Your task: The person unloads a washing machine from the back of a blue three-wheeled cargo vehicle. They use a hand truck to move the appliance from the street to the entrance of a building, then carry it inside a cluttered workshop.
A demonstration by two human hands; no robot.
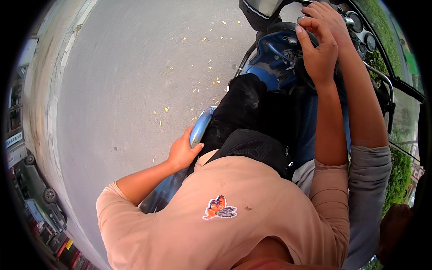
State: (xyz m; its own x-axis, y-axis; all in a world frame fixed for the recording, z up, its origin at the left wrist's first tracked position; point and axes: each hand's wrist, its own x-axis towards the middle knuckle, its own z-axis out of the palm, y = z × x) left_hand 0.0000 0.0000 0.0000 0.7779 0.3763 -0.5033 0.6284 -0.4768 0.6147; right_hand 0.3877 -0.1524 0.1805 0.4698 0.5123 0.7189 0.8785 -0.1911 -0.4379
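Motorcycle [274,67]: blue, glossy body, seen from above on grey asphalt, partly hidden by the rider.
Handlebar [351,21]: chrome, at upper right, with round gauges beside it.
Rear grab rail [200,128]: silver-blue, curved, on the left side.

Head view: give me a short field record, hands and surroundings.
setting: outdoors, person seated on a blue motorbike on a grey road
left hand: grip closed on the blue side panel
right hand: fingers curled at the handlebar area; what it holds is hidden
other person: a grey sleeve, their hand by the round gauges
lap: black bag
ground: scattered yellow leaves
left edge: parked cars
right edge: green hedge
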